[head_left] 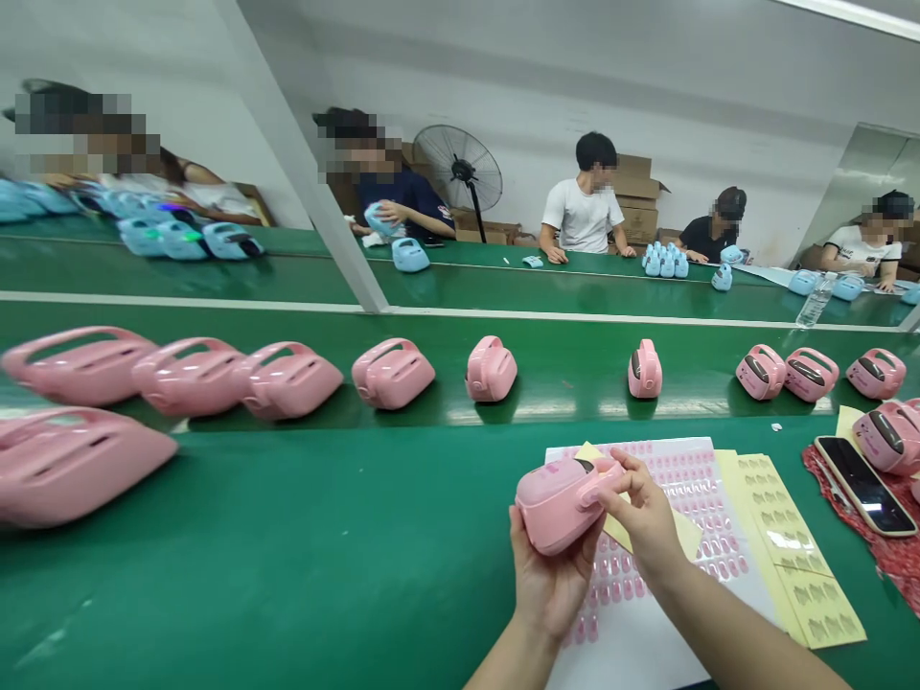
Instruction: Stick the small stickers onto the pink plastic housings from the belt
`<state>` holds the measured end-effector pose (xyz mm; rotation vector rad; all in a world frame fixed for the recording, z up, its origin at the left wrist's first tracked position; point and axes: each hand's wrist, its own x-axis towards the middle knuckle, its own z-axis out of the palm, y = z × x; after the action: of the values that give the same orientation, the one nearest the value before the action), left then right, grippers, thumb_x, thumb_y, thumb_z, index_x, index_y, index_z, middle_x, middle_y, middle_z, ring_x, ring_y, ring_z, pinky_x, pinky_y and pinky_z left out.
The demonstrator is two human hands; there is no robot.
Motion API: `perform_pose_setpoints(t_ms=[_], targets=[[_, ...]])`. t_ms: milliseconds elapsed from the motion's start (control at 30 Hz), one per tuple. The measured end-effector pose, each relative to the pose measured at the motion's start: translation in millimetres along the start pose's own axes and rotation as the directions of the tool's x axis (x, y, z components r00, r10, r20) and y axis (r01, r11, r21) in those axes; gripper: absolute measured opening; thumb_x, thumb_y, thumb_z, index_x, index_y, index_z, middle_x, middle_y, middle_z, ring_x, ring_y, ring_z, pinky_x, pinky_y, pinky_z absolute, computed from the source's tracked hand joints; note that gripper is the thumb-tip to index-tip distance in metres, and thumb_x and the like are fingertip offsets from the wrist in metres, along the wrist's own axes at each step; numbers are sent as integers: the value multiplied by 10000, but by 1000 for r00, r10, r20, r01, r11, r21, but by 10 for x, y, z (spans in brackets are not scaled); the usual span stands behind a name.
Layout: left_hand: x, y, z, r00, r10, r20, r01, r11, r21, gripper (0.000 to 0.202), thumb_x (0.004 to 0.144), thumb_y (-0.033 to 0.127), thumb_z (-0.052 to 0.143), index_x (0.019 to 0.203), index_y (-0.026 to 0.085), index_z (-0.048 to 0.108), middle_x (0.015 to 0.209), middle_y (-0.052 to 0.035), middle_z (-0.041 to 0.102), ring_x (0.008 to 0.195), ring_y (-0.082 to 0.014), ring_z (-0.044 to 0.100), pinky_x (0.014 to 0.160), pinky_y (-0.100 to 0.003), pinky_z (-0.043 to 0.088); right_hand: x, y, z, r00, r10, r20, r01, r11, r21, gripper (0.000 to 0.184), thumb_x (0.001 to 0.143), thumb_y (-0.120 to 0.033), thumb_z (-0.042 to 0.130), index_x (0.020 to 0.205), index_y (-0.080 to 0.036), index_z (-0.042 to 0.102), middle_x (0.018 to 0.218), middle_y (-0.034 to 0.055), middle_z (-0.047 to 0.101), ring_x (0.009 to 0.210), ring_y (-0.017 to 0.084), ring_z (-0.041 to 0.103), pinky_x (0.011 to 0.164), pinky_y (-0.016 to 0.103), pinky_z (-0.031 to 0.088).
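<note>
My left hand point(550, 585) cups a pink handled plastic device point(553, 508) from below, its fingers wrapped round the body. At the device's right end, the thumb and fingers of my right hand point(643, 513) close on the handle point(604, 479). Whether anything small is between those fingertips cannot be made out. Beneath both hands lies a white sheet point(682, 460) with rows of pink oval stickers. A piece of yellow paper point(686, 537) rests on it, partly hidden by my right hand. Yellow sticker sheets point(819, 594) lie just to the right.
Similar pink devices point(392, 374) stand in a row along the green belt point(561, 383). Another large pink one point(72, 465) sits at left on my table. A phone point(866, 484) rests on red material point(891, 556) at right. Several co-workers point(586, 211) sit opposite with blue devices point(409, 256).
</note>
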<state>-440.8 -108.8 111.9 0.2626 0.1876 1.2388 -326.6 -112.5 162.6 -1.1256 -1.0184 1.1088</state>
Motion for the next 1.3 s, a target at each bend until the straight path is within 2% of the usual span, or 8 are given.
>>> perform_pose_setpoints(t_ms=[300, 567, 833, 967, 1000, 1100, 1200, 1300], targets=[[-34, 16, 16, 998, 6, 55, -6, 1000, 11, 604, 858, 491, 379, 1387, 236, 238, 1095, -92, 669, 1010, -182, 615, 906, -294, 445, -1, 19, 65, 996, -64, -55, 57, 991, -122, 148, 639, -294, 688, 558, -209, 599, 1071, 76, 566, 1163, 250, 438, 1004, 428, 301], [-59, 66, 17, 997, -12, 79, 12, 1000, 5, 631, 848, 499, 392, 1399, 270, 186, 1074, -65, 682, 1024, -182, 606, 915, -283, 436, 12, -12, 59, 998, -66, -6, 64, 989, -130, 188, 614, -284, 708, 522, -203, 565, 1012, 73, 542, 1096, 243, 487, 972, 427, 341], [-69, 99, 24, 994, 0, 110, 0, 1000, -4, 503, 859, 482, 379, 1315, 272, 392, 1064, -64, 685, 978, -170, 630, 876, -280, 468, -21, -66, 80, 985, -170, 36, 173, 948, -266, 175, 661, -272, 675, 550, -204, 557, 973, 62, 524, 1046, 236, 508, 951, 424, 359], [-76, 114, 34, 999, -40, 35, 41, 999, -19, 527, 838, 477, 414, 1297, 218, 411, 1061, -94, 682, 954, -173, 639, 875, -269, 469, -60, -76, 92, 945, -324, 36, 313, 871, -378, 96, 683, -277, 653, 720, -217, 587, 997, 69, 498, 1046, 233, 487, 930, 412, 383], [-79, 120, 39, 999, -52, 9, 52, 998, -21, 543, 831, 475, 425, 1302, 205, 400, 1072, -105, 675, 943, -176, 643, 869, -269, 474, -32, -61, 72, 944, -329, 20, 308, 859, -409, 195, 653, -286, 679, 811, -222, 584, 1016, 69, 495, 1039, 233, 487, 908, 406, 402], [-92, 154, 56, 994, -78, -74, 79, 997, -1, 579, 804, 462, 473, 1317, 211, 372, 1072, -110, 672, 933, -206, 648, 834, -302, 502, 190, 31, -74, 976, -213, 35, 204, 859, -469, 379, 620, -317, 686, 957, -219, 543, 998, 52, 516, 876, 199, 549, 767, 361, 477], [-93, 212, 62, 981, -83, -173, 90, 995, 33, 574, 773, 469, 529, 1295, 266, 405, 1027, -74, 693, 929, -244, 645, 796, -354, 525, 536, 162, -307, 991, -130, -31, 92, 833, -546, 221, 742, -279, 535, 950, -208, 561, 956, 46, 526, 665, 144, 554, 692, 343, 485], [-70, 268, 43, 967, 9, -256, 26, 991, 132, 530, 745, 441, 588, 1246, 324, 462, 1027, -33, 695, 956, -250, 629, 794, -377, 523, 790, 304, -493, 983, -165, -86, 66, 741, -668, 207, 690, -174, 567, 887, -214, 614, 948, 55, 521, 756, 181, 575, 755, 363, 462]])
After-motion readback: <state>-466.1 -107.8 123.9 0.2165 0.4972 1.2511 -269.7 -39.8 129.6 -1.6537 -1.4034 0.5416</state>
